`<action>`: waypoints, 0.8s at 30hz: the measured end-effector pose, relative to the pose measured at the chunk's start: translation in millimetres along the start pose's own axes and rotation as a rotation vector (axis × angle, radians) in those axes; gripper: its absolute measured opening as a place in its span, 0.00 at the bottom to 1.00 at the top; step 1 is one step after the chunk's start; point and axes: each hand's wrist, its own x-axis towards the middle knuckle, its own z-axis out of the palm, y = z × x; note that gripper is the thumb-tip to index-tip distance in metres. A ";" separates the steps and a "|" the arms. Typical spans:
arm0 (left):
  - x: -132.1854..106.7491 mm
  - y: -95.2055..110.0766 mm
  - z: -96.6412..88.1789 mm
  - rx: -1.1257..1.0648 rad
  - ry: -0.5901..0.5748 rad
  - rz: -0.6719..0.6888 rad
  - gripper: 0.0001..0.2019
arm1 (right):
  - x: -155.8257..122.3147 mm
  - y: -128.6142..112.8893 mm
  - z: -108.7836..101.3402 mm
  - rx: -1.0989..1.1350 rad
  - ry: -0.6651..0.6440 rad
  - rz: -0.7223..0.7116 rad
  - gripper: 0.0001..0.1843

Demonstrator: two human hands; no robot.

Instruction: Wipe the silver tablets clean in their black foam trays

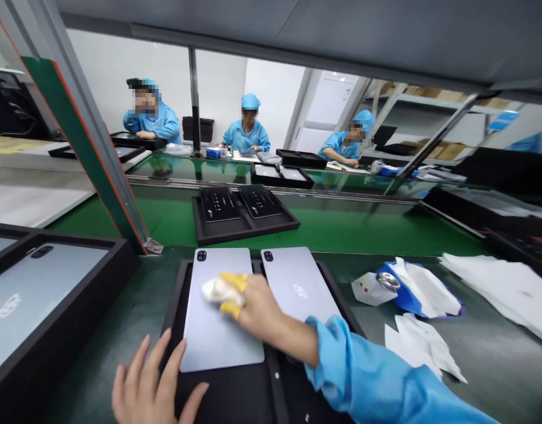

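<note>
A black tray in front of me holds two silver tablets lying back side up. My right hand, with yellow finger cots, is closed on a small white cloth and presses it onto the left tablet. The right tablet lies beside it, untouched. My left hand rests flat with fingers spread on the tray's near left corner, touching the left tablet's edge.
Another black tray with a silver tablet stands at the left. A tray with dark tablets sits on the green conveyor belt. A white bottle, a blue pouch and white cloths lie at the right. Three people in blue work opposite.
</note>
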 end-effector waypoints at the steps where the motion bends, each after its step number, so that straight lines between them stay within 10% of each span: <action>1: 7.0 5.5 -0.6 0.023 -0.050 0.080 0.24 | 5.9 10.8 -10.3 -0.023 0.049 0.108 0.29; 8: 35.5 16.8 10.3 0.143 -0.167 0.251 0.38 | -6.6 37.5 -24.7 -0.037 0.031 0.185 0.32; 16: 24.2 2.2 13.2 0.246 -0.070 0.174 0.23 | -0.7 51.0 -7.0 -0.048 0.034 0.160 0.33; 24: 18.3 -8.3 18.1 0.104 -0.049 -0.019 0.18 | -62.3 5.1 44.5 0.016 -0.020 -0.088 0.31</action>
